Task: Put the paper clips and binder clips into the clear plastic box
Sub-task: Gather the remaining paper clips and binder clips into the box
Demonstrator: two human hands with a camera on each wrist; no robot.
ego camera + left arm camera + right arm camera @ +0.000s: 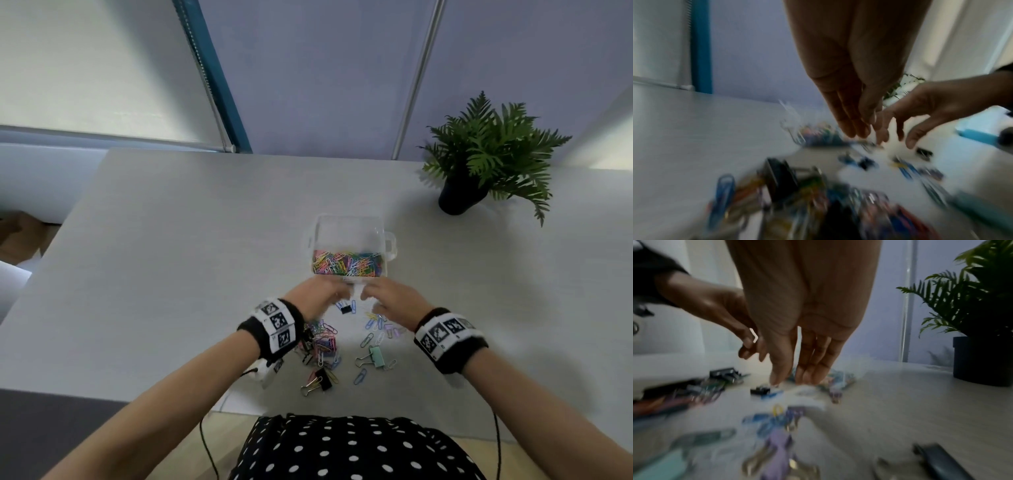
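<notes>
The clear plastic box [349, 236] stands open on the white table, with a layer of coloured paper clips [346, 265] in its bottom. Both hands hover just in front of its near wall. My left hand [337, 293] [859, 129] has straight fingers held together and pointing down, with nothing seen in them. My right hand [371, 296] [795, 378] is also straight-fingered and holds nothing. Below them lie a small black binder clip [347, 309], a loose pile of clips [322, 342], a mint binder clip [375, 356] and a larger black binder clip [323, 378]. The wrist views are blurred.
A potted fern [479, 161] [982, 360] stands at the back right of the table [171, 257]. Scattered blue paper clips [359, 377] and a purple binder clip [777, 449] lie near the front edge. The wall and a window blind are behind the table.
</notes>
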